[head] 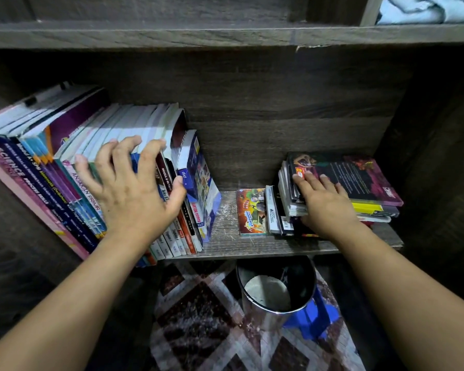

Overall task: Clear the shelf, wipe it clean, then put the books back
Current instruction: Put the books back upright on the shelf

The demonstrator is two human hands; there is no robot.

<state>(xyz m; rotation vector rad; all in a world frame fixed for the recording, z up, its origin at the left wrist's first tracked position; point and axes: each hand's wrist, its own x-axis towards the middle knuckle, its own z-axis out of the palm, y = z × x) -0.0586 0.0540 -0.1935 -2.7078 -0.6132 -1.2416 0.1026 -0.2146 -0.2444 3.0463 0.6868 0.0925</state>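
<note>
A dark wooden shelf (225, 239) holds a leaning row of upright books (38, 167) on its left half. My left hand (134, 194) reaches over the spines of the right part of that row, fingers curled on the book tops and thumb round a blue book (196, 167). On the right lies a flat stack of books (359, 178) with a dark cover on top. My right hand (324, 202) rests flat on this stack's left side, fingers straight. A small colourful book (251, 211) lies flat beside the stack. Dust shows on the bare board between the groups.
Below the shelf edge a shiny metal bin (276, 290) stands on a patterned rug (198, 317), with a blue object (314, 314) next to it. The shelf board above (225, 36) hangs close over the books. A pale cloth (426, 9) lies on the upper level at right.
</note>
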